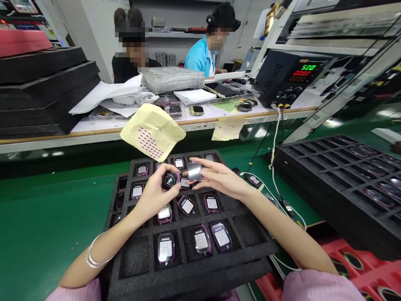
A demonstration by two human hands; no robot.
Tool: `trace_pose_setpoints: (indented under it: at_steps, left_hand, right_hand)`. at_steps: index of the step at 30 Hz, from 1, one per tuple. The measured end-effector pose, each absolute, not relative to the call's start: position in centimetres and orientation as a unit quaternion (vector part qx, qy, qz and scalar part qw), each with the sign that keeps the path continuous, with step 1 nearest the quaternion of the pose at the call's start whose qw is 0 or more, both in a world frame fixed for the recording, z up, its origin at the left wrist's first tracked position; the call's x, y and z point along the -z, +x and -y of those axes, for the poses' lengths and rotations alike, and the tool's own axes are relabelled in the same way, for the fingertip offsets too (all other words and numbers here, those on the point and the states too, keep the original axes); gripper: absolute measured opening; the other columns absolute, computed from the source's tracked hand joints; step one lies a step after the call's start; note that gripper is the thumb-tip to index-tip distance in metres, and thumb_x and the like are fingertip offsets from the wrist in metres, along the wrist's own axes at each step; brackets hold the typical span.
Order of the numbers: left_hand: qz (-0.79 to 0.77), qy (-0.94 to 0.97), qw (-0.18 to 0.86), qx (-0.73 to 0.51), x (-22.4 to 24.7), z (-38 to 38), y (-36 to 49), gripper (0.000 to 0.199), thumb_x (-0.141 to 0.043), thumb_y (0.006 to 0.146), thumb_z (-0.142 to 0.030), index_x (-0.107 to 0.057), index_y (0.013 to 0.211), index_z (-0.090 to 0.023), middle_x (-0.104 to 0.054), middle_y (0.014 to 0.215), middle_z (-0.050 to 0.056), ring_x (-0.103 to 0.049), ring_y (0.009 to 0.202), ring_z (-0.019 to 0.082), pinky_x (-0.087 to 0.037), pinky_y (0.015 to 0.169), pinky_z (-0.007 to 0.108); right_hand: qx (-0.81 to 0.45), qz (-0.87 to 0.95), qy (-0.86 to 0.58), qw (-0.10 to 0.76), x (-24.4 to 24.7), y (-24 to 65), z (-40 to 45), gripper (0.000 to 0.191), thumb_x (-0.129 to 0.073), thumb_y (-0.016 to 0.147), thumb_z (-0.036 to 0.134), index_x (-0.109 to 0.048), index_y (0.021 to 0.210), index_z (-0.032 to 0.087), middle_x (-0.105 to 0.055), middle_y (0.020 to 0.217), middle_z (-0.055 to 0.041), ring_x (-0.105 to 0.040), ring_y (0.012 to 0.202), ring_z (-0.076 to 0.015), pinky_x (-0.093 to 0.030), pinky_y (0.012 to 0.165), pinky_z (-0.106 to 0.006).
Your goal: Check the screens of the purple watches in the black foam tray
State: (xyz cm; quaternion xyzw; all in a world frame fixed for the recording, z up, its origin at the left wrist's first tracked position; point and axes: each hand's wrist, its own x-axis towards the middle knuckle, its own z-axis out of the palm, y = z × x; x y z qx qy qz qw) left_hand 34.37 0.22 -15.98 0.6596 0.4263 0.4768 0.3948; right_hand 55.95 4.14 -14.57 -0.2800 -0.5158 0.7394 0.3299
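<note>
My left hand (pixel 161 184) is closed around a watch (pixel 170 180) whose dark round dial is lit. Just right of it, my right hand (pixel 216 177) holds another watch (pixel 194 171) between thumb and fingers, its face bright with reflected light. Both hands are above the far half of a black foam tray (pixel 134 257). Several purple-framed watches lie in its compartments, showing white keypad-like screens, such as one watch (pixel 166 248) near the front. Two watches share one front compartment, a left one (pixel 201 239) and a right one (pixel 221 236).
A second foam tray (pixel 300 184) with watches stands at right, above red trays (pixel 360 267). Behind are a power supply (pixel 291 79), clear plastic trays (pixel 172 79), yellow sticker sheets (pixel 152 131) and stacked black foam (pixel 40 83). Two people sit across the bench.
</note>
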Motion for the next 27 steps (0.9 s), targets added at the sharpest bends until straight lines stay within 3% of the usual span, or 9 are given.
trace_pose_setpoints:
  at_steps: [7, 16, 27]
  left_hand:
    - [-0.413, 0.655, 0.429, -0.465, 16.6, -0.5, 33.9, 0.021, -0.058, 0.078, -0.009, -0.053, 0.096, -0.020, -0.054, 0.092, 0.001, -0.052, 0.091, 0.016, -0.041, 0.083, 0.026]
    - [-0.424, 0.652, 0.445, -0.444, 17.0, -0.3, 34.0, 0.019, -0.056, 0.080, -0.011, -0.051, 0.096, -0.020, -0.052, 0.093, 0.001, -0.050, 0.091, 0.015, -0.040, 0.082, 0.026]
    - [-0.411, 0.668, 0.469, -0.406, 16.5, 0.3, 34.0, 0.021, -0.052, 0.078, -0.006, -0.047, 0.092, -0.021, -0.048, 0.086, -0.002, -0.046, 0.083, 0.013, -0.037, 0.078, 0.026]
  right_hand:
    - [-0.722, 0.545, -0.244, 0.348, 15.8, 56.0, -4.4, 0.035, -0.070, 0.083, 0.023, -0.062, 0.117, 0.021, -0.070, 0.101, -0.0070, -0.070, 0.085, -0.0191, -0.055, 0.069, -0.028]
    - [-0.766, 0.535, -0.177, 0.310, 16.8, 56.2, -3.8, 0.043, -0.070, 0.084, 0.026, -0.059, 0.125, 0.018, -0.069, 0.101, -0.0112, -0.070, 0.084, -0.0220, -0.054, 0.064, -0.027]
    - [-0.758, 0.520, -0.204, 0.338, 16.7, 56.2, -3.5, 0.038, -0.073, 0.080, 0.024, -0.066, 0.117, 0.017, -0.072, 0.095, -0.0099, -0.070, 0.076, -0.0193, -0.054, 0.063, -0.026]
